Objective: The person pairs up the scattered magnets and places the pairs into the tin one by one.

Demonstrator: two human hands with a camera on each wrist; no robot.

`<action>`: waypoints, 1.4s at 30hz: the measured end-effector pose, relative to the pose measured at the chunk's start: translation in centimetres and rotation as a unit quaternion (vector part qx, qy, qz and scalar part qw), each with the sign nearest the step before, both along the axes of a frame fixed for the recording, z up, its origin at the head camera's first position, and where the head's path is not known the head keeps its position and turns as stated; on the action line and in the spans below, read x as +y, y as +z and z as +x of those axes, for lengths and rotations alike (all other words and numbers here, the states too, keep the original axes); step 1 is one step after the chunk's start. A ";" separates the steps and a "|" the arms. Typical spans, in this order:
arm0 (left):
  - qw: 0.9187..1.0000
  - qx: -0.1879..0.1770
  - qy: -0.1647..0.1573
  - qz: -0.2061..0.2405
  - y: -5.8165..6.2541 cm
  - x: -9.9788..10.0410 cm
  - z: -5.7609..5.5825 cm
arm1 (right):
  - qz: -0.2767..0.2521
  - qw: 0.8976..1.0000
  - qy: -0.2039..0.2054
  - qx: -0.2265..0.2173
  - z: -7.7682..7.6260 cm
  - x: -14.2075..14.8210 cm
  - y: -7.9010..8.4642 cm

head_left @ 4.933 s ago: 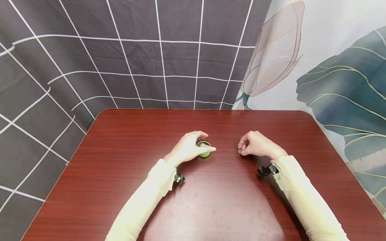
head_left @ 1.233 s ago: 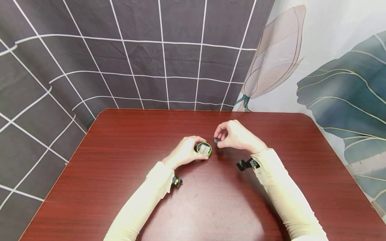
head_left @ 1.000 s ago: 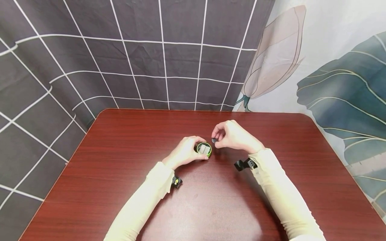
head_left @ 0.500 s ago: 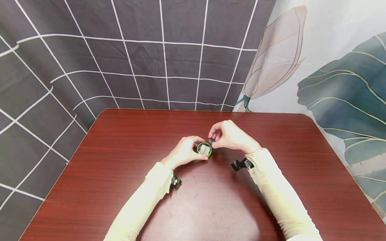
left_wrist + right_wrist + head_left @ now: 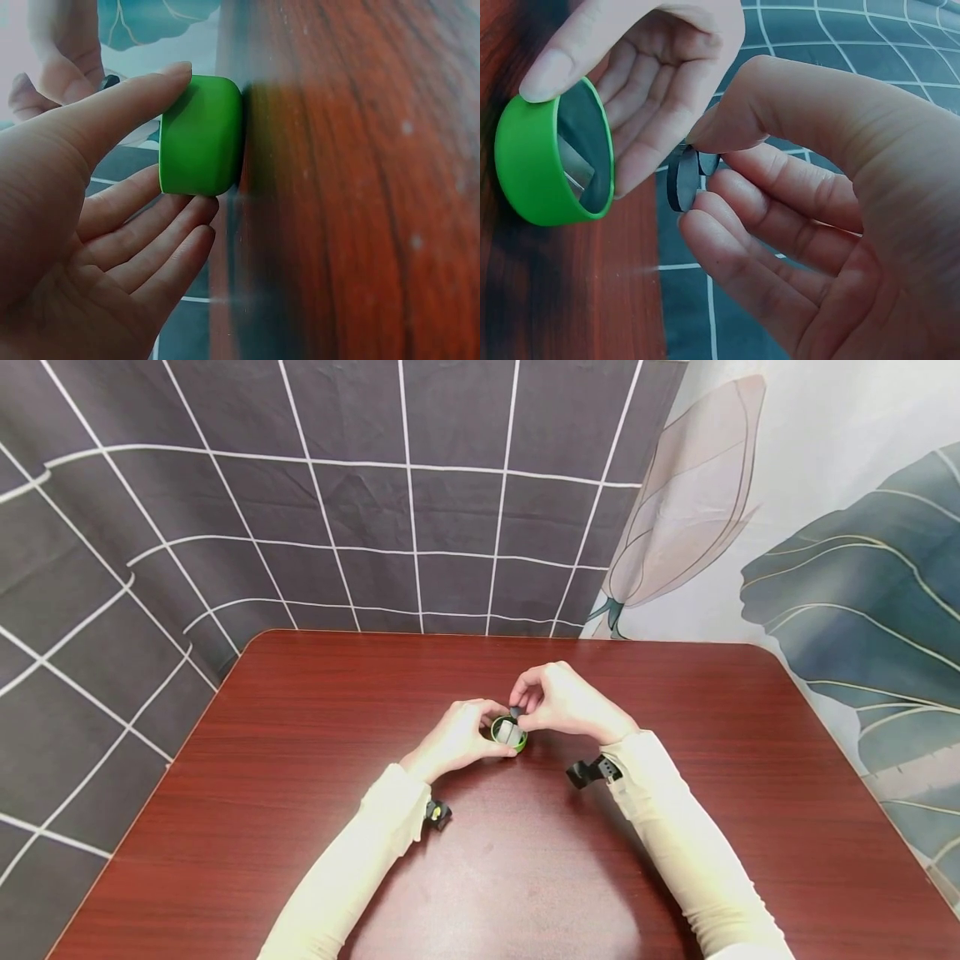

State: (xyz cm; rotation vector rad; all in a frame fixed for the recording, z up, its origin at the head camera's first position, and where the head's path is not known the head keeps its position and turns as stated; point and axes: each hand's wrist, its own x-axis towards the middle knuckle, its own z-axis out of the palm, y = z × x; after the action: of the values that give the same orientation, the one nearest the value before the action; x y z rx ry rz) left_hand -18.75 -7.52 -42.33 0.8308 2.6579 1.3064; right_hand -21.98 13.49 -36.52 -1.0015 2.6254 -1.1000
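Note:
A small green round container stands on the table, its open top facing up. Inside lie silver-grey metal pieces with a slit between them. My left hand holds the container from the left, thumb on its near side and fingers behind. In the left wrist view the thumb presses the green wall. Just over the container's right rim, my right hand pinches thin dark discs between thumb and fingertips. Two discs show in the right wrist view, overlapping and apart from the container.
The reddish-brown wooden table reaches back to a dark curtain with white grid lines. A leaf-patterned curtain hangs at the right. Black wrist cameras are strapped at both cuffs.
My right hand has brought the dark disc leftward from the table's right side to above the container's rim. My left hand, earlier spread around the container, has drawn in against it.

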 end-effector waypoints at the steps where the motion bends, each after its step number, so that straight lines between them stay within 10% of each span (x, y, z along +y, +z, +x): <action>1: 1.000 0.001 0.000 0.000 0.0 0.0 0.0 | -0.001 1.000 0.001 0.000 0.0 0.0 -0.1; 42: 1.000 0.006 0.005 -0.004 0.0 0.0 0.1 | -0.006 1.000 0.013 -0.002 0.2 -1.0 -2.9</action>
State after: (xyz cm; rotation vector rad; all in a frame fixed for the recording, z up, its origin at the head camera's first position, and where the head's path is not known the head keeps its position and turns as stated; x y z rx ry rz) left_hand -18.67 -7.53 -42.30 0.8289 2.6775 1.2954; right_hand -21.76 12.49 -39.40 -1.0301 2.5985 -1.1129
